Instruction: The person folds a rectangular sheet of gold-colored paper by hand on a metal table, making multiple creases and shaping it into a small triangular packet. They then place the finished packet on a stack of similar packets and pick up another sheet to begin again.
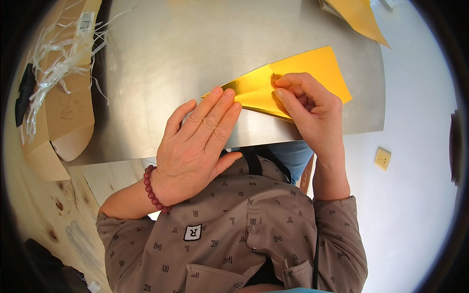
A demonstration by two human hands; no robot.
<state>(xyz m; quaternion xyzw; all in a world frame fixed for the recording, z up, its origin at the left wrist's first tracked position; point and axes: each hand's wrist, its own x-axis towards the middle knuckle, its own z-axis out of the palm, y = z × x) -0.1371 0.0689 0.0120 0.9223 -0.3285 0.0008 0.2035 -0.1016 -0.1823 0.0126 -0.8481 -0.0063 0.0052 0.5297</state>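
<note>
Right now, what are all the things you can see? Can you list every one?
gold paper sheet: one, shiny gold-yellow, partly folded, on the near part of the metal table under both hands
metal table: one, silver-grey, fills the upper middle
more gold paper: at least one sheet, gold-yellow, far right corner of the table
cardboard box: one, brown, left of the table
plastic strips: a bundle, whitish, lying on the box
small square block: one, pale yellow, on the white floor at right
bead bracelet: one, dark red, on the left wrist
left hand: flat, fingertips on the gold sheet
right hand: fingers pressing a fold in the sheet
</note>
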